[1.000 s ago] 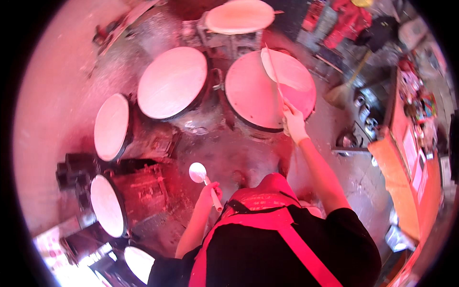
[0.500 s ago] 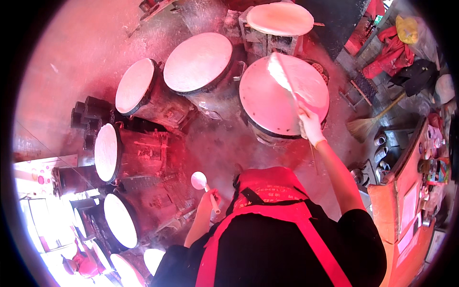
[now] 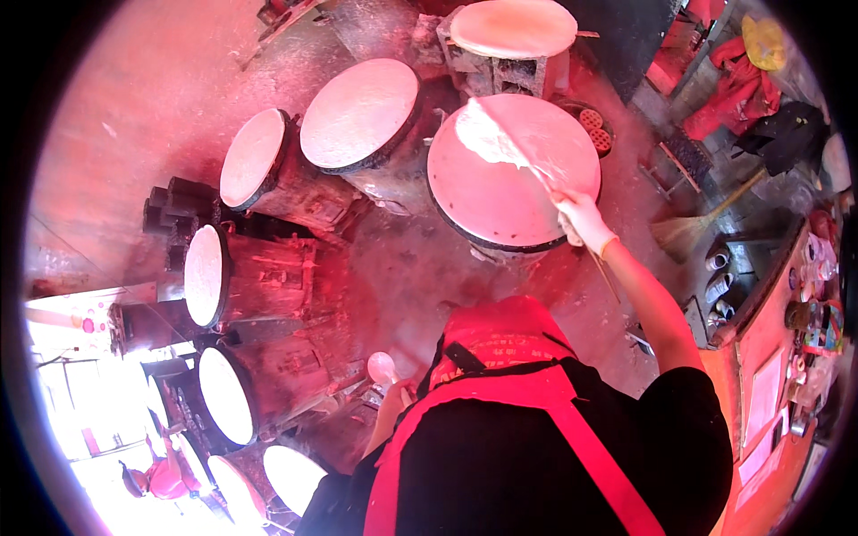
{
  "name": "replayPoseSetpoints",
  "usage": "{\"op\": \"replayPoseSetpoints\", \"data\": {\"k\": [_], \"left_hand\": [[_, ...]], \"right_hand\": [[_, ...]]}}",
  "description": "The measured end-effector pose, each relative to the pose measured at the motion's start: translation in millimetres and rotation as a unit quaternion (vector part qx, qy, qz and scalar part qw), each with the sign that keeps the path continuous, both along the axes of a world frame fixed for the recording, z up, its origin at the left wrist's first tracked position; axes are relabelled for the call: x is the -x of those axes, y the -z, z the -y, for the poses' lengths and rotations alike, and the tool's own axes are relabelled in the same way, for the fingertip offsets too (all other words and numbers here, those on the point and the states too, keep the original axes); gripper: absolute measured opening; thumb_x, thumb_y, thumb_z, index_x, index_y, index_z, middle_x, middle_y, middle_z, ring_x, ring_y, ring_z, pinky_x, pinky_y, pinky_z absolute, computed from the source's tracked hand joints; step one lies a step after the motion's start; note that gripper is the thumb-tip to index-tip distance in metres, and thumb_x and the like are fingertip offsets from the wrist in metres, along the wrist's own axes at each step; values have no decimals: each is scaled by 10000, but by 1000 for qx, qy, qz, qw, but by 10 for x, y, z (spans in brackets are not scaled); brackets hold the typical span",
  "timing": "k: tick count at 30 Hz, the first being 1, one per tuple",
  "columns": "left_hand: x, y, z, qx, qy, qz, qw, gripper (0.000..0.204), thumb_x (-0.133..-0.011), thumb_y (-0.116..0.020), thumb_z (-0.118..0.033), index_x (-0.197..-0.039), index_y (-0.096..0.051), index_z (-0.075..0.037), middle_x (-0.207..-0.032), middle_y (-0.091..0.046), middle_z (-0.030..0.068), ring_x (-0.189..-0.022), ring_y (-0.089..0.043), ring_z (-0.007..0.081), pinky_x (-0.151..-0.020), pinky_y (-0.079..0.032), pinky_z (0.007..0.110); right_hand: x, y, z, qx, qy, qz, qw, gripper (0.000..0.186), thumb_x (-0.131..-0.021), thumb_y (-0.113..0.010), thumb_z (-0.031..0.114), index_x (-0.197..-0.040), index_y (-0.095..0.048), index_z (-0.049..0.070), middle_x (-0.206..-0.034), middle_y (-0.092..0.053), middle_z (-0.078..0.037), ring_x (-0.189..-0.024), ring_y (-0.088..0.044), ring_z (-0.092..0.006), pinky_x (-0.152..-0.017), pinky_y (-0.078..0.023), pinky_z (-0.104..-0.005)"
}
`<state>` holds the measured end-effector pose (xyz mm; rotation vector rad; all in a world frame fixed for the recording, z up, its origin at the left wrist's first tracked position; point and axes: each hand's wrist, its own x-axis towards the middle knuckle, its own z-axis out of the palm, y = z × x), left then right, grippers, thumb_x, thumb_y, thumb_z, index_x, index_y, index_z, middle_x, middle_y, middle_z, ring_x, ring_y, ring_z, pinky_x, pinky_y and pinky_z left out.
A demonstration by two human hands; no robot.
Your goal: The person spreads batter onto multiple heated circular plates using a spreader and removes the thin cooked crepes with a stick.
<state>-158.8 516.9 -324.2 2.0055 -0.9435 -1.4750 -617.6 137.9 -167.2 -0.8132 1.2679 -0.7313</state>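
Observation:
My right hand (image 3: 581, 219) grips a long thin stick (image 3: 518, 150), with its fingers closed round it. The stick slants over a large round griddle (image 3: 465, 201), and a bright white patch of batter (image 3: 485, 134) lies along its far part. The stick's other end sticks out past my wrist. My left hand (image 3: 393, 400), low at centre left and partly hidden by my shoulder, is closed on a ladle with a round pale bowl (image 3: 382, 367). The ladle is held off to the side, away from the griddles.
More round pale-topped griddles stand in an arc, including one at back left (image 3: 359, 116), one on a blockwork base (image 3: 514, 29) and one at left (image 3: 206, 275). At right are a broom (image 3: 684, 234), an orange counter (image 3: 755, 384) and red cloth (image 3: 733, 94).
The stick and my right hand have shifted left with the view; the white patch now sits farther left on the griddle. My left hand with the ladle has drawn in toward my body.

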Motion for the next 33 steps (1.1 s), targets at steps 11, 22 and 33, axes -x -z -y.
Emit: {"op": "replayPoseSetpoints", "data": {"k": [11,22,33], "left_hand": [[-1,-246,398,145,111,103,978,300,-1010,-372,-167,-1201,-515,15,-1059,-601,136,-930,-600,205,-837,-471,301],[486,-1360,290,109,26,58,992,271,-941,-488,-42,-1201,-500,34,-1005,-580,101,-902,-582,161,-794,-471,251],[-660,-753,480,33,69,-62,995,267,-940,-470,-47,-1189,-521,34,-1023,-580,100,-908,-582,154,-797,-485,230]], "right_hand": [[417,57,324,27,23,-5,999,323,-953,-494,207,-1255,-556,108,-562,-380,63,-352,-280,-53,-312,-206,-224],[586,77,394,31,-104,12,994,423,-956,-502,214,-1372,-483,143,-547,-344,81,-366,-244,-37,-337,-185,-223],[456,298,-824,54,11,48,997,396,-962,-512,232,-1349,-515,151,-568,-372,78,-380,-292,-25,-336,-206,-202]]}}
